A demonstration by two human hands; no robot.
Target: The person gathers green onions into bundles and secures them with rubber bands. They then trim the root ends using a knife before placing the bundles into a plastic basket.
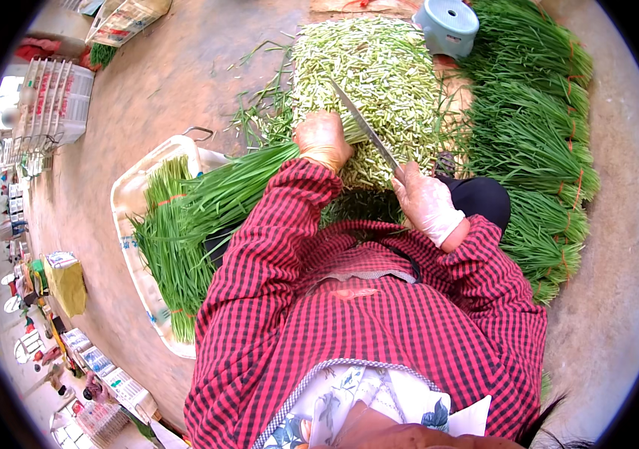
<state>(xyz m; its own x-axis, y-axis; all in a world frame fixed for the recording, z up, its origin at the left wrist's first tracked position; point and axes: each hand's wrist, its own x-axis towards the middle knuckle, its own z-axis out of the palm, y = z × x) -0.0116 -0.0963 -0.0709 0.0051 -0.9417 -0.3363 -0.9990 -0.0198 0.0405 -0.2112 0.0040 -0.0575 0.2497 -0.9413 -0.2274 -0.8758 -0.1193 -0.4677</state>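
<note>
A bunch of long green garlic chives (252, 174) is gripped near its pale stem ends by my left hand (324, 137), which wears a thin clear glove. The leaves trail left over my forearm's far side. My right hand (428, 199), gloved too, holds the handle of a long-bladed knife (361, 119). Its blade slants up and left, just right of the bunch's cut ends. Beneath both hands spreads a thick heap of short chopped stem pieces (367, 62), pale green and white.
At left, a white plastic crate (128, 196) holds tied chive bundles (176, 269). More bundles (527, 129), bound with orange ties, line the right side. A light blue plastic stool (448, 28) stands behind the heap. Stacked crates (58, 101) and distant people occupy the far left.
</note>
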